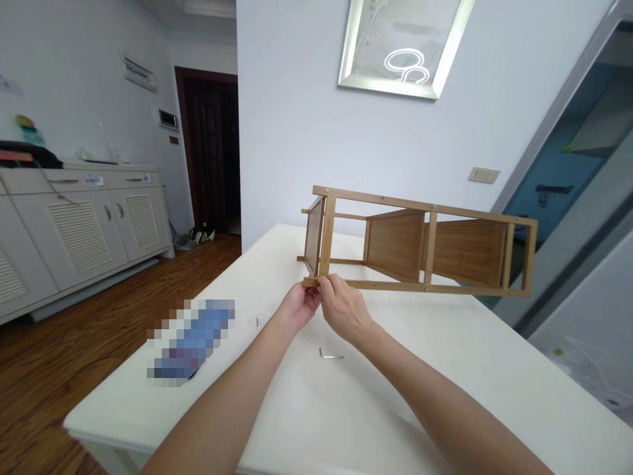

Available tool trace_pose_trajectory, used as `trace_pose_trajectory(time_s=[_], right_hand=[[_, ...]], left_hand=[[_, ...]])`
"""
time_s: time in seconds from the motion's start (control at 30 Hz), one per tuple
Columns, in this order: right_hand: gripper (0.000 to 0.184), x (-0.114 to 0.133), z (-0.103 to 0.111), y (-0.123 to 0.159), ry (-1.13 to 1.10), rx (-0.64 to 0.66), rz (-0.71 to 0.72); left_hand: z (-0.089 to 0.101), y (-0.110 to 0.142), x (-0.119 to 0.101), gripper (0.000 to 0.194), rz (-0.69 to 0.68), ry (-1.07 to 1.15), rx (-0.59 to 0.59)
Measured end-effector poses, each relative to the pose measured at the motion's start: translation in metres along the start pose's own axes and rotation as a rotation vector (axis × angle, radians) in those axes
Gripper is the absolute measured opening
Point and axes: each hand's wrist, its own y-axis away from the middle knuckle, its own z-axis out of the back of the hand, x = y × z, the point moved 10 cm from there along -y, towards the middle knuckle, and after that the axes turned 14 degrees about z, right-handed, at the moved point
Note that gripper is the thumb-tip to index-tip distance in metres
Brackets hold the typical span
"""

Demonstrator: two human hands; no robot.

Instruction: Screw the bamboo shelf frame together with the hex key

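A wooden shelf rack [429, 247] lies on its side across the white table [395, 396], its legs pointing left. At its near left corner, my left hand [300, 305] is closed around the end of the lower rail. Close beside it, my right hand [345, 307] pinches at the same corner, where the crosspiece meets that rail. Whatever small part the fingertips may hold is hidden. An L-shaped hex key [331, 356] rests on the tabletop just below my hands. Left of my left wrist stands a small screw [257, 321].
A blurred-out blue object [195, 343] lies near the table's left edge. Behind the table rises a white wall with a framed picture [390, 86]. Further left are a white cabinet [84, 224] and a dark door [210, 152]. To the right is a doorway frame.
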Motion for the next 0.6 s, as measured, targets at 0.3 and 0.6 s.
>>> trace_pose_trajectory(time_s=[0.3,0.6], right_hand=[[0.021,0.016,-0.014,-0.013,0.139,0.147,0.127],[0.024,0.006,-0.023,-0.019,0.116,0.147,0.047]], left_hand=[[0.006,-0.006,0.003,0.017,0.029,-0.002,0.012],[0.009,-0.006,0.002,0.022,0.031,0.032,-0.048]])
